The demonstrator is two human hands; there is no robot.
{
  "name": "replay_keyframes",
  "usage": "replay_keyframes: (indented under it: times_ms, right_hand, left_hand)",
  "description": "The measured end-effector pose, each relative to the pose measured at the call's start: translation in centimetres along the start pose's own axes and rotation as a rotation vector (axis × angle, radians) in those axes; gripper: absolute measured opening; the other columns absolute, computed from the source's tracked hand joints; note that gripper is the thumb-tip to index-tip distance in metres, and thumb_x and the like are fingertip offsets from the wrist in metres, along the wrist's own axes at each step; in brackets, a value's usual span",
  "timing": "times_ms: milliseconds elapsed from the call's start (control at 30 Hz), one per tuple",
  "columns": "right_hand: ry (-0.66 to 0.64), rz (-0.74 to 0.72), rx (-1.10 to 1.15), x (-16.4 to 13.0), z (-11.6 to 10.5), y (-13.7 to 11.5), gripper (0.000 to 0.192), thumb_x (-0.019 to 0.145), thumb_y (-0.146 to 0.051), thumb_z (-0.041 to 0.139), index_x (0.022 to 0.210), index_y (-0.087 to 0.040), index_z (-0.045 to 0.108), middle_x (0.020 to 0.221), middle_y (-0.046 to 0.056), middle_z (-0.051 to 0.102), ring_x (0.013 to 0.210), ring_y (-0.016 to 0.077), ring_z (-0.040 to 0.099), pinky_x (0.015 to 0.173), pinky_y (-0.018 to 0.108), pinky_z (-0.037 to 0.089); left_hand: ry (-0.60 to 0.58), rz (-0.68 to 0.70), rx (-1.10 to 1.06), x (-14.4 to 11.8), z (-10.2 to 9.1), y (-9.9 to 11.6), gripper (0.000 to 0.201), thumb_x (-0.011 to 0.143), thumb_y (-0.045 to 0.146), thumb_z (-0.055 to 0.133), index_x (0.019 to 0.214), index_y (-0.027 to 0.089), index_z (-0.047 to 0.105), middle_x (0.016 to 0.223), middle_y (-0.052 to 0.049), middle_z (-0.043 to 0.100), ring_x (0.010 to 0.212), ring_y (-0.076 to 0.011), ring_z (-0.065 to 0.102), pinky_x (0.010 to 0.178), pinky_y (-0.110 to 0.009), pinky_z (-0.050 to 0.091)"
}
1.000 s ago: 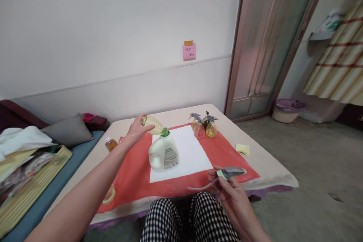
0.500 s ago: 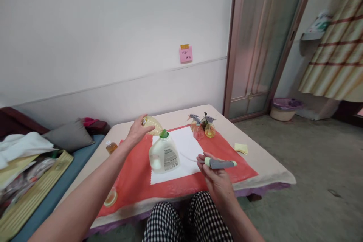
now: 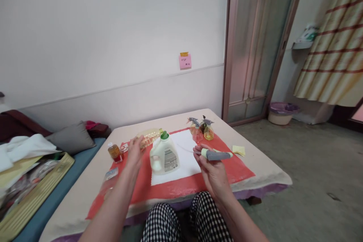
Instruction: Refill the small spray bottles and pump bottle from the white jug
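My left hand (image 3: 134, 151) grips a clear yellowish bottle (image 3: 149, 137) lying almost level, its mouth pointing at the green spout of a white jug (image 3: 164, 154). The jug stands on a white sheet (image 3: 188, 157) laid over a red mat (image 3: 227, 166) on the low table (image 3: 266, 174). My right hand (image 3: 208, 164) holds a grey spray trigger head (image 3: 217, 154) with a pale green collar, just right of the jug above the white sheet; its thin tube trails toward the left.
Small spray bottles (image 3: 202, 129) stand at the far edge of the mat. A small amber bottle (image 3: 114, 152) sits left of the mat, a yellow cloth (image 3: 238, 150) right of it. Bedding and cushions (image 3: 70, 138) lie to the left; a basin (image 3: 282, 111) is by the door.
My right hand rose from the near table edge up beside the jug with the trigger head. My left hand lowered the bottle's base, so it now lies nearly level instead of tipped into the jug.
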State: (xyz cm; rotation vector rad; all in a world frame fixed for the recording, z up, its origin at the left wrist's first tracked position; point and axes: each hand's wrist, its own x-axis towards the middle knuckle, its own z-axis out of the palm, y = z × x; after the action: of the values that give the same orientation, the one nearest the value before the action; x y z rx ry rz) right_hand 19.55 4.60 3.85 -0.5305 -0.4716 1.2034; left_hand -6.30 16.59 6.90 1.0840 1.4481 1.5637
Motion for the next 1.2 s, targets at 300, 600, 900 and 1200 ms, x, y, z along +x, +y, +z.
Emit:
replay_keyframes:
  times_ms: [300, 600, 900, 1200]
  right_hand:
    - [-0.115, 0.004, -0.008, 0.0, 2.3, -0.2, 0.043, 0.065, -0.027, 0.088, 0.104, -0.027, 0.073, 0.105, 0.002, 0.075, 0.105, 0.0179, 0.067, 0.111, 0.042, 0.043]
    - [-0.106, 0.15, -0.111, -1.2, 1.1, -0.7, 0.042, 0.061, -0.034, 0.09, 0.099, -0.023, 0.075, 0.096, 0.003, 0.075, 0.092, 0.0163, 0.068, 0.096, 0.035, 0.051]
    - [-0.248, 0.068, -0.27, -1.5, 0.1, 0.9, 0.04, 0.071, -0.052, 0.081, 0.097, -0.022, 0.077, 0.107, 0.006, 0.074, 0.111, 0.0241, 0.062, 0.107, 0.04, 0.039]
    - [-0.316, 0.025, -0.284, -2.1, -1.3, 0.7, 0.046, 0.074, -0.056, 0.077, 0.106, -0.023, 0.075, 0.115, 0.008, 0.073, 0.113, 0.0256, 0.062, 0.106, 0.041, 0.04]
  left_hand:
    - [-0.056, -0.368, -0.568, -7.5, -1.2, -4.8, 0.016, 0.089, 0.032, 0.06, 0.099, 0.02, 0.064, 0.088, -0.004, 0.072, 0.074, -0.0149, 0.07, 0.067, -0.029, 0.059]
    - [-0.138, -0.389, -0.643, -10.9, -1.8, -4.5, 0.021, 0.087, 0.023, 0.064, 0.108, 0.022, 0.068, 0.096, -0.004, 0.074, 0.074, -0.0141, 0.07, 0.062, -0.026, 0.058]
    - [-0.2, -0.5, -0.717, -17.1, 1.3, -4.0, 0.026, 0.086, 0.031, 0.068, 0.108, 0.017, 0.068, 0.107, -0.011, 0.073, 0.085, -0.0192, 0.072, 0.068, -0.03, 0.059]
    - [-0.219, -0.365, -0.728, -19.8, 2.5, -2.9, 0.041, 0.077, 0.033, 0.078, 0.115, 0.024, 0.066, 0.118, -0.01, 0.071, 0.114, -0.0266, 0.066, 0.088, -0.039, 0.059]
